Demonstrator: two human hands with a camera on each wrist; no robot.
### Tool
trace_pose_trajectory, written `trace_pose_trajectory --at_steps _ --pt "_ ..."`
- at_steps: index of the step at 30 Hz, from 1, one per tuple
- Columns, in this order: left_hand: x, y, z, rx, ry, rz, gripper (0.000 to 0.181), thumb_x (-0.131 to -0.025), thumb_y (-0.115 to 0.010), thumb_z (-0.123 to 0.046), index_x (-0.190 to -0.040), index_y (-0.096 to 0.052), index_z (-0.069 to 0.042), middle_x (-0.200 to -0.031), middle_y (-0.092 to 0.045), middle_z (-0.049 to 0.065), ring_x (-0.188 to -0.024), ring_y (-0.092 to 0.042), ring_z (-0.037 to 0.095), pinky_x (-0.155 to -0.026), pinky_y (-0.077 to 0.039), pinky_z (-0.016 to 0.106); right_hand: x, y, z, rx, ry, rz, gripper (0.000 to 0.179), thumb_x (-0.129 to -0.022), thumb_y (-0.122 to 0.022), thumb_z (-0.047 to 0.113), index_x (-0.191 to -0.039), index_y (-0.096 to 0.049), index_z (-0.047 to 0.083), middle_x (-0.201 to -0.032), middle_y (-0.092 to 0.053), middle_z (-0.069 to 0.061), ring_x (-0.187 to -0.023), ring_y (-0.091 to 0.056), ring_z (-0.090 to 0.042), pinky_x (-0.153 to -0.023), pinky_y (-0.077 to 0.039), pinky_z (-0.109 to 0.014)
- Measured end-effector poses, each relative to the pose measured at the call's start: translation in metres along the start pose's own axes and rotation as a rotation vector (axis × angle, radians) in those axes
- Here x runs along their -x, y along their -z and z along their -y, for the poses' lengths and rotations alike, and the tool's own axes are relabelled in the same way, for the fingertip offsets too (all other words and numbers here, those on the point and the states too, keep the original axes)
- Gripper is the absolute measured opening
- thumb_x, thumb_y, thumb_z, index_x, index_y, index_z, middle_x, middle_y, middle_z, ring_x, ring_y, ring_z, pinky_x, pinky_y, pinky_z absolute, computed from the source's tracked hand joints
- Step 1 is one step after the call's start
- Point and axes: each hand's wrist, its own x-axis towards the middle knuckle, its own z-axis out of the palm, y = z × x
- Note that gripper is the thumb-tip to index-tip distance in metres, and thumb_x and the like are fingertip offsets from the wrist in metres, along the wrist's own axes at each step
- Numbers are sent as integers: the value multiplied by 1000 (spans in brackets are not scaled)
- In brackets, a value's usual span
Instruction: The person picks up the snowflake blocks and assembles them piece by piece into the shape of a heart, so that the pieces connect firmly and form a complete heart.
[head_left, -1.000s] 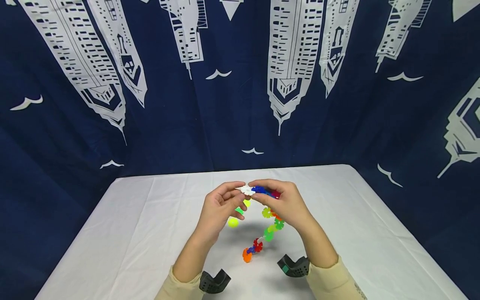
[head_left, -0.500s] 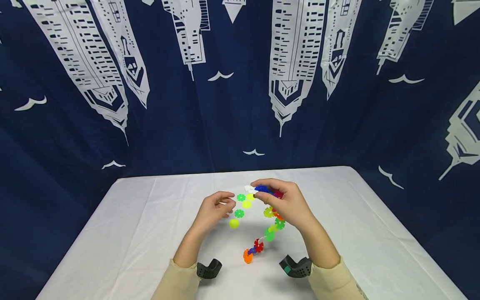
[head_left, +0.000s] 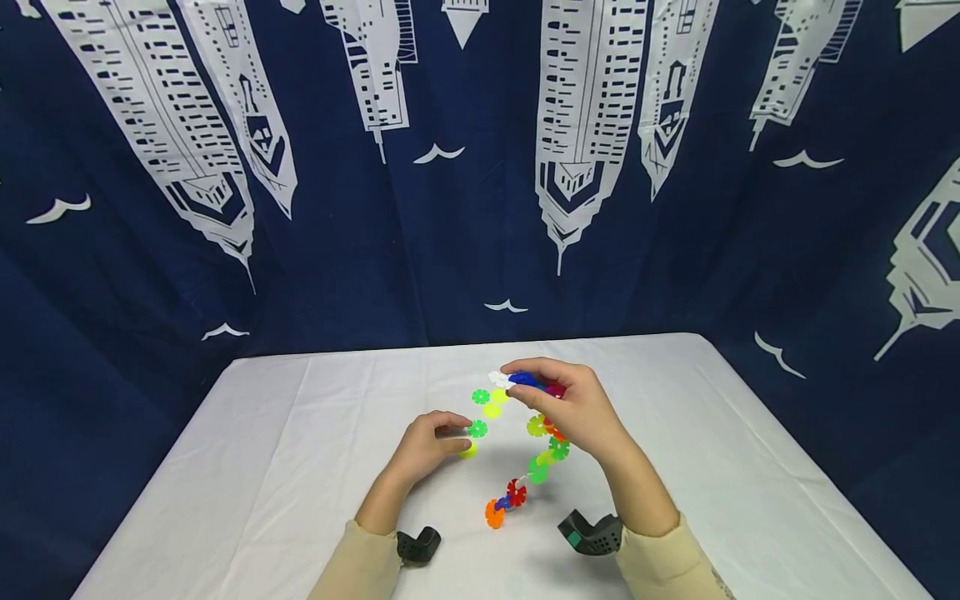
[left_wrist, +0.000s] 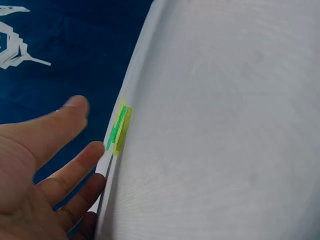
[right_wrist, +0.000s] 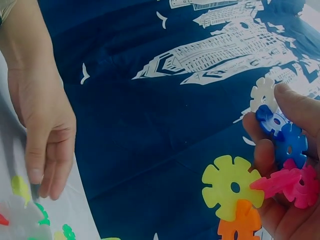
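My right hand (head_left: 577, 408) pinches the upper end of a chain of interlocking plastic flower discs (head_left: 537, 472). In the right wrist view a white disc (right_wrist: 259, 94) tops the chain. Below it come blue discs (right_wrist: 297, 145), pink pieces (right_wrist: 300, 192), a yellow disc (right_wrist: 217, 182) and an orange one (right_wrist: 240, 227). The chain hangs toward the table, an orange disc (head_left: 493, 515) at its lower end. My left hand (head_left: 422, 450) holds nothing, thumb and fingers apart beside a loose green disc (head_left: 477, 428) and a partly hidden yellow disc (head_left: 470, 452).
More loose discs lie farther back: a green one (head_left: 481, 397) and yellow ones (head_left: 491, 411). A white cloth (head_left: 300, 467) covers the table. Behind its far edge hangs a dark blue curtain (head_left: 337, 275) with white building prints.
My left hand has let go of the white disc, drawn back to the left and come down toward the loose discs. The right hand keeps its hold on the chain, almost still.
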Motion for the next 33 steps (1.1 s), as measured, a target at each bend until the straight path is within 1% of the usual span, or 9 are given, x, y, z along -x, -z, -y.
trace_pose_trajectory --at_steps 4,7,11,17,21,24,27,30,33 --pt "0 -1 6 -45 -33 13 27 -80 -83 -14 -106 -77 -12 -109 -72 4 -110 -66 25 -100 -51 49 0 0 0 1 18 3 27 -90 -75 20 -116 -73 17 -99 -74 -2 -74 -65 -16 -61 -56 -25" --pt "0 -2 9 -131 -51 -4 28 -76 -85 -15 -103 -78 -13 -106 -70 1 -108 -63 24 -100 -47 49 -1 0 0 -5 27 8 26 -90 -75 20 -116 -73 16 -102 -75 -2 -77 -66 -17 -63 -57 -26" --pt "-2 -4 11 -238 -58 -30 26 -74 -87 -16 -99 -79 -15 -100 -66 -1 -101 -57 20 -93 -41 45 -1 -1 0 -8 29 9 26 -91 -74 20 -116 -73 16 -105 -75 -2 -78 -66 -20 -63 -57 -26" --pt "-1 -5 9 -262 -48 -36 24 -72 -89 -15 -93 -77 -18 -96 -65 -3 -98 -56 18 -93 -39 44 0 -1 -1 -10 23 14 27 -90 -75 20 -116 -73 17 -106 -75 -2 -78 -67 -21 -63 -57 -25" --pt "-1 -4 7 -203 -12 -32 22 -75 -86 -14 -89 -71 -18 -92 -66 -4 -93 -57 15 -90 -43 41 0 -1 -1 1 25 15 27 -88 -77 20 -115 -74 16 -108 -75 -2 -78 -67 -21 -62 -57 -25" --pt "-2 -1 7 -122 2 -14 15 -81 -82 -13 -88 -68 -14 -87 -67 -3 -84 -58 13 -81 -48 35 0 0 -1 15 22 12 28 -87 -78 21 -115 -74 17 -110 -75 -1 -78 -66 -17 -63 -57 -25" --pt "-2 3 6 -25 13 18 9 -88 -76 -13 -89 -68 -9 -81 -66 0 -76 -58 13 -70 -50 28 1 0 0 8 18 13 30 -86 -79 21 -115 -74 18 -112 -75 -1 -82 -67 -14 -67 -58 -25" --pt "-3 7 0 128 42 49 8 -94 -67 -9 -95 -65 -2 -82 -70 9 -74 -64 16 -69 -54 26 1 1 0 -12 21 15 31 -85 -80 19 -116 -74 17 -113 -74 -2 -85 -69 -14 -70 -60 -26" --pt "-2 13 -11 309 65 78 8 -100 -56 -7 -103 -55 0 -92 -75 21 -78 -74 24 -76 -61 32 1 1 1 -23 29 18 32 -84 -81 18 -116 -74 16 -114 -74 -2 -86 -70 -14 -71 -60 -26"
